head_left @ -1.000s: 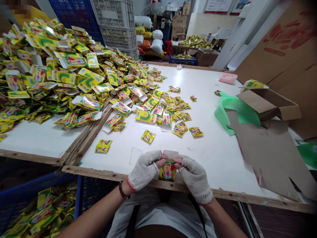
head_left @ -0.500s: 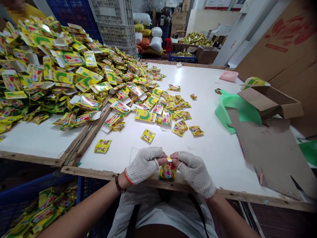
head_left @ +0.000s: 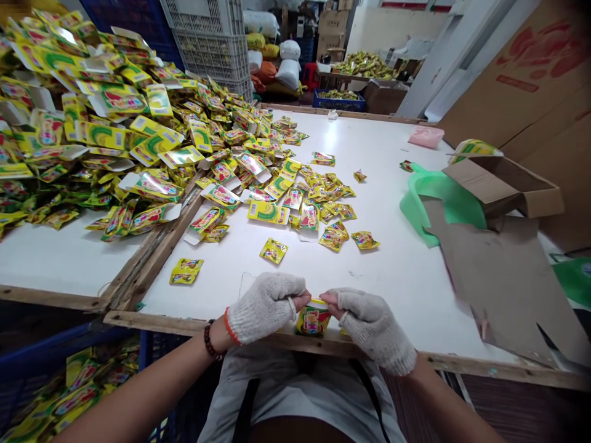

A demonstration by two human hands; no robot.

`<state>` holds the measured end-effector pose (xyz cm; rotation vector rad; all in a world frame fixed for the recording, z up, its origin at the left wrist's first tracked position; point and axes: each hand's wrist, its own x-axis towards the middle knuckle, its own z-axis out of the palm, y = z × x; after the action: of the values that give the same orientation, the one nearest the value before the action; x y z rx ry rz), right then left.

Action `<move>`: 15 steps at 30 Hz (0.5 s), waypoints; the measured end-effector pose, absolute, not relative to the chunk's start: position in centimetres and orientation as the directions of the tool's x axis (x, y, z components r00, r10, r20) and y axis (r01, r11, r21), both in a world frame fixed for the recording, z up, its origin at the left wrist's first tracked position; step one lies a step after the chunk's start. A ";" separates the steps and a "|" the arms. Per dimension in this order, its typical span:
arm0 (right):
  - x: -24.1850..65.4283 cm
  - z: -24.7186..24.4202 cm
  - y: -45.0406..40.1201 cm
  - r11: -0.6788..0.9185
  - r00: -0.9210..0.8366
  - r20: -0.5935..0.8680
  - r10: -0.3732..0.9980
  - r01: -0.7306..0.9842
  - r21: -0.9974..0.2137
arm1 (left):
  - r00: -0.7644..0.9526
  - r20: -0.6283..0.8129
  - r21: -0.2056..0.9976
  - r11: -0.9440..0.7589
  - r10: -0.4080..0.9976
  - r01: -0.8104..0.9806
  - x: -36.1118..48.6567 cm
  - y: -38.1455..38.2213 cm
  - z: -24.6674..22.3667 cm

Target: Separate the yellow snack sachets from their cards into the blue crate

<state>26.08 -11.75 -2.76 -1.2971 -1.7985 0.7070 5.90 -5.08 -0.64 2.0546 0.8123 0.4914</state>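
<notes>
Both hands wear white knit gloves with bare fingertips. A small yellow, green and red candy box (head_left: 313, 320) stands upright at the table's front edge, its printed face toward me. My left hand (head_left: 270, 307) pinches its top left corner, and my right hand (head_left: 373, 323) pinches the top right corner. The fingertips of both hands are closed on the top edge. Beyond the hands lie small yellow sachets, one (head_left: 274, 250) straight ahead and another (head_left: 186, 271) farther left. Past them is a cluster of open boxes (head_left: 268, 212) and sachets.
A big heap of boxes and sachets (head_left: 115, 135) covers the left table, beyond a wooden rim (head_left: 152, 264). On the right are a green plastic piece (head_left: 418, 209), flat cardboard (head_left: 498, 277) and an open carton (head_left: 540, 191). A blue crate (head_left: 143, 351) of packs stands below left.
My right hand has shifted slightly right and down, and its fingers now sit at the box's top right corner. More of the box's top edge shows between my hands.
</notes>
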 end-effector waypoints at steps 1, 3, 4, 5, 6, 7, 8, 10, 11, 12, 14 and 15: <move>26.1 -2.7 -11.7 0.285 -0.148 0.244 0.958 0.518 -0.806 | 0.721 0.032 0.817 -0.434 0.692 0.380 5.9 -4.9 -0.5; 26.2 -2.6 -11.5 0.254 -0.146 0.209 0.967 0.529 -0.810 | 0.755 0.035 0.811 -0.460 0.655 0.362 5.8 -4.6 -0.4; 26.3 -2.7 -11.4 0.268 -0.159 0.216 0.963 0.529 -0.805 | 0.776 0.058 0.811 -0.483 0.628 0.330 5.6 -4.5 -0.3; 26.5 -2.8 -11.4 0.303 -0.187 0.239 0.953 0.531 -0.791 | 0.797 0.092 0.805 -0.516 0.597 0.293 5.3 -4.5 -0.3; 26.7 -3.0 -11.5 0.354 -0.232 0.269 0.935 0.538 -0.765 | 0.815 0.131 0.788 -0.558 0.564 0.260 5.0 -4.6 -0.4; 26.9 -3.1 -11.7 0.414 -0.289 0.300 0.909 0.548 -0.727 | 0.829 0.170 0.758 -0.608 0.532 0.235 4.7 -4.9 -0.6; 27.1 -3.2 -12.0 0.475 -0.347 0.329 0.878 0.557 -0.681 | 0.841 0.199 0.717 -0.660 0.503 0.225 4.5 -5.2 -0.9; 27.4 -3.2 -12.7 0.569 -0.447 0.356 0.821 0.584 -0.579 | 0.856 0.231 0.622 -0.747 0.462 0.235 4.5 -6.2 -1.8; 27.4 -3.1 -13.0 0.600 -0.484 0.358 0.799 0.593 -0.537 | 0.859 0.249 0.586 -0.776 0.447 0.233 4.7 -6.8 -2.3; 27.4 -2.9 -13.1 0.620 -0.517 0.347 0.783 0.593 -0.514 | 0.855 0.273 0.573 -0.789 0.440 0.223 5.1 -7.2 -2.9; 27.2 -2.5 -12.7 0.633 -0.562 0.314 0.765 0.565 -0.529 | 0.816 0.329 0.621 -0.760 0.476 0.193 5.8 -7.8 -3.5; 27.2 -2.5 -12.1 0.626 -0.560 0.311 0.767 0.549 -0.554 | 0.773 0.347 0.672 -0.716 0.531 0.190 6.0 -7.9 -3.5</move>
<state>27.17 -12.09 -2.49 -1.0312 -2.3168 0.5430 5.98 -7.89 -3.45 2.3331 0.5354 0.7069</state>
